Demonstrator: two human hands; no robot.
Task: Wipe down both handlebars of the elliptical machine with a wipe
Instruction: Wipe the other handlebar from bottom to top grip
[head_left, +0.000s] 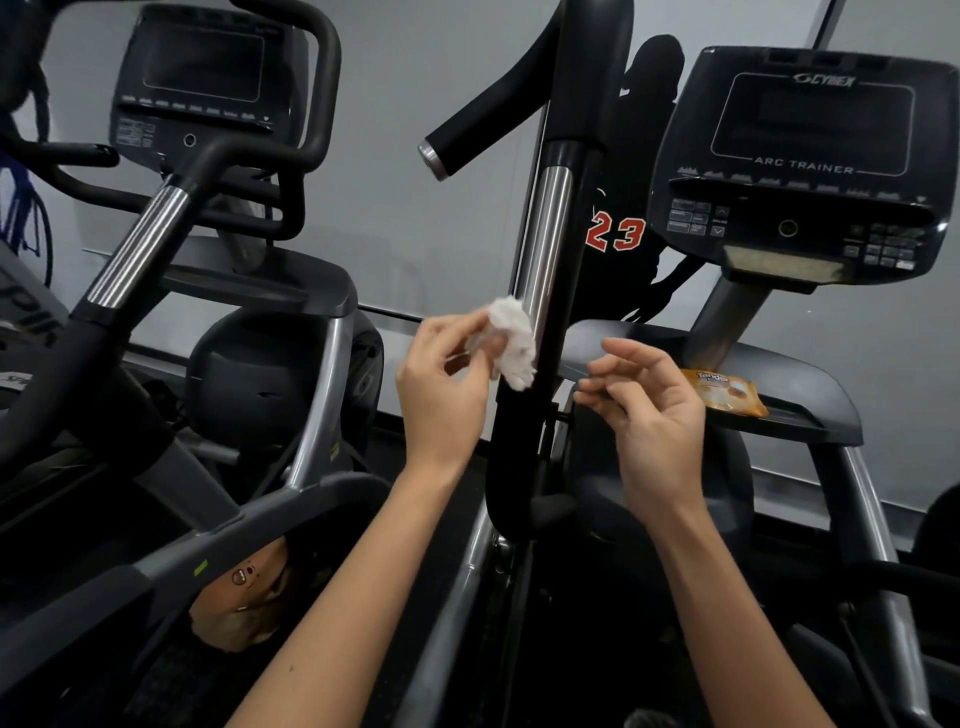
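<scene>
From the head camera, the nearest handlebar (521, 415) rises as a black upright through the middle of the picture, with a chrome section higher up and a black side grip (483, 111) branching off to its left near the top. The left hand (441, 387) is just left of the handlebar, its thumb and fingers curled and pinching a crumpled white wipe (511, 340). The wipe lies against the handlebar's left edge, where the chrome section meets the black lower part. The right hand (649, 410) is just right of the handlebar and apart from it; its fingers are loosely curled and hold nothing. Right of the handlebar, behind the right hand, an orange packet (727, 393) lies flat on the machine's dark tray (810, 384). Above the tray and to the upper right of the handlebar is a console (802, 166) marked ARC TRAINER. Directly behind the handlebar, a dark figure with a red 23 (618, 234) is on the grey wall. Well to the left of the handlebar stands a second machine (202, 83) with its own console and a chrome-banded bar.
</scene>
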